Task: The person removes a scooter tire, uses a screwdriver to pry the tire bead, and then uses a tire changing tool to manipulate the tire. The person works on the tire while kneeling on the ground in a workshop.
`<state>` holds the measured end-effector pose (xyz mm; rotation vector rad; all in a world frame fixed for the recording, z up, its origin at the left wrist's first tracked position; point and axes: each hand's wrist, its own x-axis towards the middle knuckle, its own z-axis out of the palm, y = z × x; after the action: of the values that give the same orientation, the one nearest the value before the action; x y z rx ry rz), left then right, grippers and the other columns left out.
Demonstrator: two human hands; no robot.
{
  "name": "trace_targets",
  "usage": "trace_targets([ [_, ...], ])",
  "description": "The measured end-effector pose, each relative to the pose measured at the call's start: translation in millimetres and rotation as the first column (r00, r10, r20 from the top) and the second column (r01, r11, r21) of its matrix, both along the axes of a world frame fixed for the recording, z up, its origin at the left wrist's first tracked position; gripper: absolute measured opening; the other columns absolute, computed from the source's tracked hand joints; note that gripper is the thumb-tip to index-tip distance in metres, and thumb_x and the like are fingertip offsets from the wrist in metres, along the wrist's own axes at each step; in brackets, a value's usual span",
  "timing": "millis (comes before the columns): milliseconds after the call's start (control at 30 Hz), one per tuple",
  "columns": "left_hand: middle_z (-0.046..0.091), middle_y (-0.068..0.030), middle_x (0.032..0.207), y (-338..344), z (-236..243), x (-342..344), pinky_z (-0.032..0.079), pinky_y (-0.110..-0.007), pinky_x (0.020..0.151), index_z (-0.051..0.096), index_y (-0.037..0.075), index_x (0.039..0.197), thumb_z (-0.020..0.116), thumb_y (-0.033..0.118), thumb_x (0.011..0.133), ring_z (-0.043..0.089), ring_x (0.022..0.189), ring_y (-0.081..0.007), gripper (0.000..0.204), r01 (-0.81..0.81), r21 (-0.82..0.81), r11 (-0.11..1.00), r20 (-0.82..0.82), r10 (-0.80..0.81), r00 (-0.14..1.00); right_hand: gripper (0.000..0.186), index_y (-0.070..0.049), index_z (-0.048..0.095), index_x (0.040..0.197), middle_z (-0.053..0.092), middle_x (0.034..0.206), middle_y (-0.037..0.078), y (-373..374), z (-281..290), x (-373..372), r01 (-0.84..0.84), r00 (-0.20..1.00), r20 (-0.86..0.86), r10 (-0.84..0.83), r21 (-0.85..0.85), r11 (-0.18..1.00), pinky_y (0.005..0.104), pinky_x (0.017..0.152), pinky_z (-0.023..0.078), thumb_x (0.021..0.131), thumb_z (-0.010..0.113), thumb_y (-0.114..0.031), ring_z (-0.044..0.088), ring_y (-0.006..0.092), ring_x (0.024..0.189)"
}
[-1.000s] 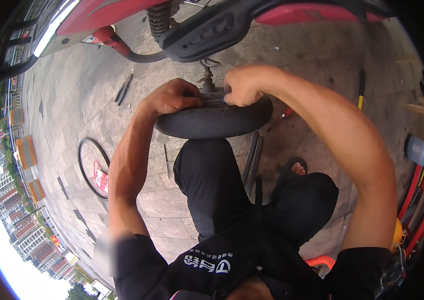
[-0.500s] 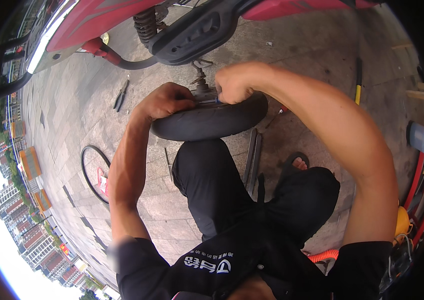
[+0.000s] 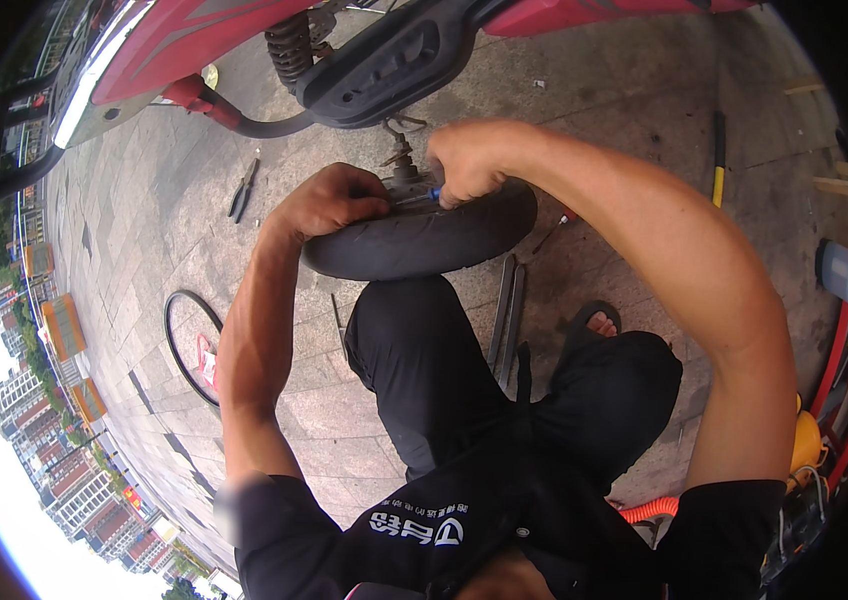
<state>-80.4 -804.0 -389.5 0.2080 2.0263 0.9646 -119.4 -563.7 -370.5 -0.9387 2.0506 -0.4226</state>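
One blk tire (image 3: pixel 419 248): L hand (image 3: pixel 332 200) curled at its far edge, hold unclear; R hand (image 3: pixel 468 168) closed on blue-handled tool (image 3: pixel 435 194).

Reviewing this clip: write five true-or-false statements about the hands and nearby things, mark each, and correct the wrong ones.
1. The right hand holds a slim blue-handled tool. True.
2. The left hand is well away from the thick black rubber tyre. False: the left hand is at the tyre's upper side.
3. Dark slender pliers lie on the ground. True.
4. The thin round black hoop lies to the right of the tyre. False: the hoop lies to its left.
5. The long black-and-yellow rod is in the right half of the picture. True.
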Motion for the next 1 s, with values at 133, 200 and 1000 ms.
trace_targets([
  [133, 0.07, -0.0068, 0.087, 0.7, 1.1, -0.6, 0.05, -0.028, 0.078, 0.07, -0.002, 0.095, 0.07, 0.013, 0.084, 0.062, 0.084, -0.013, 0.018, 0.011, -0.034, 0.999, 0.024, -0.011, 1.0, 0.035, -0.001, 0.071, 0.101, 0.071, 0.097, 0.019, -3.5, 2.0, -1.0, -0.055, 0.998, -0.033, 0.057, 0.062, 0.997, 0.0414, 0.078, 0.052, 0.076, 0.074, -0.025, 0.068, 0.0315, 0.093],
  [200, 0.07, -0.0069, 0.087, 0.8, 1.3, -0.8, 0.05, -0.028, 0.078, 0.07, -0.002, 0.096, 0.069, 0.013, 0.085, 0.063, 0.084, -0.0131, 0.019, 0.017, -0.025, 1.0, 0.017, -0.017, 1.0, 0.036, -0.001, 0.071, 0.102, 0.071, 0.097, 0.019, -4.3, 1.8, -1.2, -0.059, 0.997, -0.034, 0.063, 0.085, 0.995, 0.0416, 0.078, 0.052, 0.076, 0.075, -0.026, 0.068, 0.0317, 0.093],
  [1000, 0.071, -0.0084, 0.083, 0.0, -0.8, 0.4, 0.05, -0.031, 0.075, 0.073, 0.002, 0.094, 0.07, 0.02, 0.082, 0.064, 0.079, -0.0146, 0.022, 0.037, -0.02, 0.999, -0.059, -0.038, 0.998, 0.032, 0.0, 0.071, 0.101, 0.071, 0.096, 0.019, -3.1, -5.4, 2.7, -0.054, 0.999, 0.002, 0.054, 0.031, 0.998, 0.0417, 0.077, 0.052, 0.082, 0.064, -0.026, 0.068, 0.0323, 0.091],
])
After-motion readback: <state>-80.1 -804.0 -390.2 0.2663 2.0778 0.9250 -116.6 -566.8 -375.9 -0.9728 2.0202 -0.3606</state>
